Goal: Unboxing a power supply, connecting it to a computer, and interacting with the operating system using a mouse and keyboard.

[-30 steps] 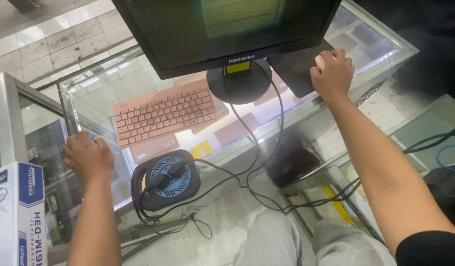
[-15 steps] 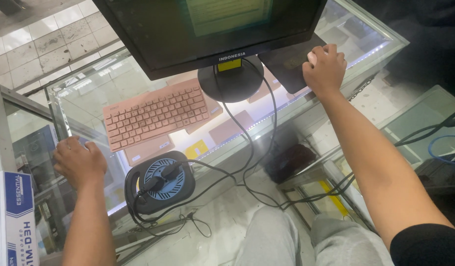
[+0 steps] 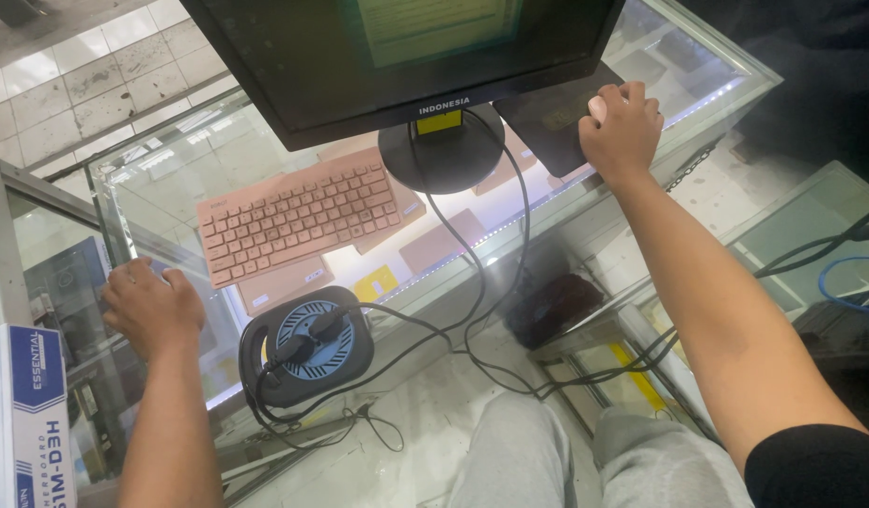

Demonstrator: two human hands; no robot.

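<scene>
My right hand (image 3: 622, 127) lies curled over a white mouse (image 3: 598, 105) on a black mouse pad (image 3: 547, 122), at the far right of a glass display counter (image 3: 152, 188). My left hand (image 3: 152, 306) rests on the counter's front left corner with its fingers bent, holding nothing I can see. A pink keyboard (image 3: 298, 221) lies between my hands. Behind it stands a black monitor (image 3: 397, 56) on a round foot (image 3: 444, 150).
A small black fan (image 3: 307, 343) with a blue grille and several black cables sits at the counter's front edge. A white and blue box (image 3: 30, 414) stands at the far left. My grey-trousered knees (image 3: 585, 461) are below. Another glass case (image 3: 811, 235) is at right.
The view has shifted slightly; both hands stay where they were, the right on the mouse and the left at the counter's corner.
</scene>
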